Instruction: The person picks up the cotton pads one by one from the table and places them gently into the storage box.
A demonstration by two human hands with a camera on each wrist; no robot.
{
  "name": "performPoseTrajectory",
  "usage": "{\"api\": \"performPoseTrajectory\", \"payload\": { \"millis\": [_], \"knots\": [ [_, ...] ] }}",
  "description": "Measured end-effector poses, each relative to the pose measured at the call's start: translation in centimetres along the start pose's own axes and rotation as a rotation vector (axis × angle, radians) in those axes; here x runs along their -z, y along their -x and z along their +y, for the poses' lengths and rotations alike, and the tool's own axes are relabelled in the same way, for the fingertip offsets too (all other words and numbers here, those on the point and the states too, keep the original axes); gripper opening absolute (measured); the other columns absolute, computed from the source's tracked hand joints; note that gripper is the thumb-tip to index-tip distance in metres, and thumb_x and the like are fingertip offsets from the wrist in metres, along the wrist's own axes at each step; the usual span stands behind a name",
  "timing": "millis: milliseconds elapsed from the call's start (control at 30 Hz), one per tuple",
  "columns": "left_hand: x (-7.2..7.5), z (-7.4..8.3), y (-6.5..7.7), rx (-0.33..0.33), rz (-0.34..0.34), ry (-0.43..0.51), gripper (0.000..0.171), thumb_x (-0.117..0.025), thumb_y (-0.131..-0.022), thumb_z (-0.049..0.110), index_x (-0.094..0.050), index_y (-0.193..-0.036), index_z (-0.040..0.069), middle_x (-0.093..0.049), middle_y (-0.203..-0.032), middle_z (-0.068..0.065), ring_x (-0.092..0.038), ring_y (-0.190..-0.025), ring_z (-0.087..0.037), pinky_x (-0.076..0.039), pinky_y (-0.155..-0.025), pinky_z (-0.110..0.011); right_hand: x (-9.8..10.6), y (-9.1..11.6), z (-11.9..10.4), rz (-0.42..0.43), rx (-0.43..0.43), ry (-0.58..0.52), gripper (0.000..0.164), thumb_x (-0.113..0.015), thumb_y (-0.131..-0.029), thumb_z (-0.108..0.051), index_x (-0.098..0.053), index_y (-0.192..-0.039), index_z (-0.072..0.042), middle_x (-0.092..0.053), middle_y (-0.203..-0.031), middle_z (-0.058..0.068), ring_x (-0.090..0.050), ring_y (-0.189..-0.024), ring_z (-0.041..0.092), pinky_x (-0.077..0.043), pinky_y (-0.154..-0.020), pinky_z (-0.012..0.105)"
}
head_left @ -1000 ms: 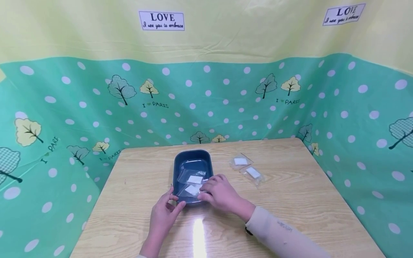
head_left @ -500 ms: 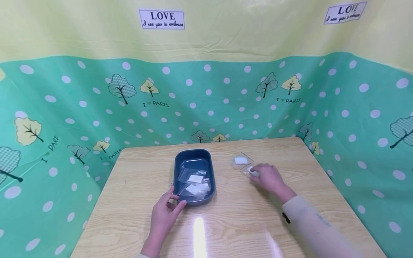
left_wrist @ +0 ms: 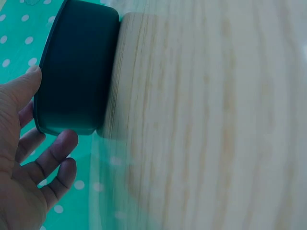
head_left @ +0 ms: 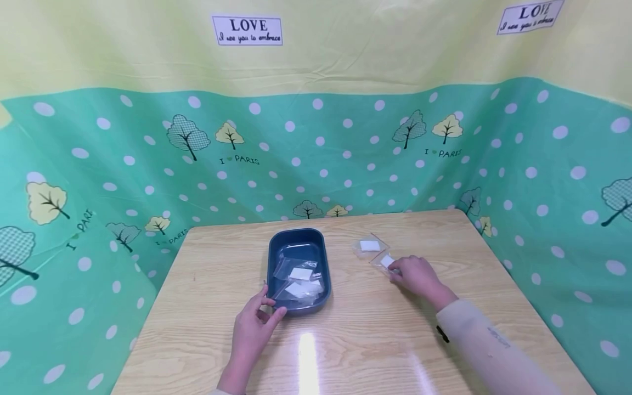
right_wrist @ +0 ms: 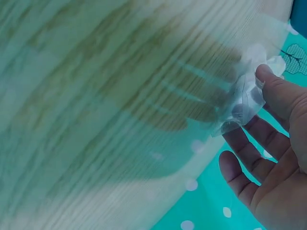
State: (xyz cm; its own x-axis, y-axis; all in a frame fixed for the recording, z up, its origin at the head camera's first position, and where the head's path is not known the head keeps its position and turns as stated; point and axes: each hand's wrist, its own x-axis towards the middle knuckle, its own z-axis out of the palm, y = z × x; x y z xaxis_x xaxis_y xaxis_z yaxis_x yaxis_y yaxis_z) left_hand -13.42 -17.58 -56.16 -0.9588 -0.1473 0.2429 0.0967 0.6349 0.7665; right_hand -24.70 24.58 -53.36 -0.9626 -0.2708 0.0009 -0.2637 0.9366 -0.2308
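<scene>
A dark blue rectangular tray (head_left: 300, 251) stands on the table. My left hand (head_left: 250, 328) holds its near left corner, thumb at the near end and index finger along the left side. In the left wrist view the thumb touches the tray wall (left_wrist: 79, 62); the lower fingers curl loosely. Several clear plastic bags (head_left: 300, 274) with white labels lie overlapping inside the tray. To the right, my right hand (head_left: 418, 278) pinches a clear plastic zip bag (right_wrist: 247, 93) between thumb and fingers. Its contents look whitish and blurred. Another labelled bag (head_left: 370, 246) lies just behind it.
The wooden table (head_left: 212, 263) carries the tray left of centre and the two bags to its right. A green and yellow patterned curtain (head_left: 340, 159) encloses the back and both sides. Light glares on the tabletop near the front.
My right hand has left the bags in the tray, moved right to the nearer loose bag and taken hold of it. The left hand stays at the tray corner.
</scene>
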Motion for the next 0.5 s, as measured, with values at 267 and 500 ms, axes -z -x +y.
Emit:
{"api": "performPoseTrajectory", "payload": {
  "millis": [267,500],
  "knots": [
    [0.12,0.07,0.03,0.019,-0.014,0.006,0.033,-0.091,-0.087,0.034,-0.073,-0.104,0.013,-0.061,-0.157,-0.011,-0.067,-0.074,-0.003,-0.057,-0.067,-0.020,0.13,0.28,-0.56,0.023,0.013,-0.018,0.023,-0.081,-0.096,-0.021,-0.081,-0.115,-0.007,-0.081,-0.113,0.016,-0.075,-0.107,0.038,-0.061,-0.094,0.056],
    [0.10,0.06,0.05,0.021,-0.011,0.016,0.032,-0.091,-0.087,0.031,-0.073,-0.105,0.012,-0.061,-0.157,-0.011,-0.066,-0.073,-0.003,-0.058,-0.065,-0.020,-0.17,0.18,-0.61,0.041,-0.002,0.007,0.019,-0.080,-0.097,-0.020,-0.082,-0.112,-0.008,-0.083,-0.109,0.013,-0.077,-0.104,0.035,-0.062,-0.092,0.053]
  ]
}}
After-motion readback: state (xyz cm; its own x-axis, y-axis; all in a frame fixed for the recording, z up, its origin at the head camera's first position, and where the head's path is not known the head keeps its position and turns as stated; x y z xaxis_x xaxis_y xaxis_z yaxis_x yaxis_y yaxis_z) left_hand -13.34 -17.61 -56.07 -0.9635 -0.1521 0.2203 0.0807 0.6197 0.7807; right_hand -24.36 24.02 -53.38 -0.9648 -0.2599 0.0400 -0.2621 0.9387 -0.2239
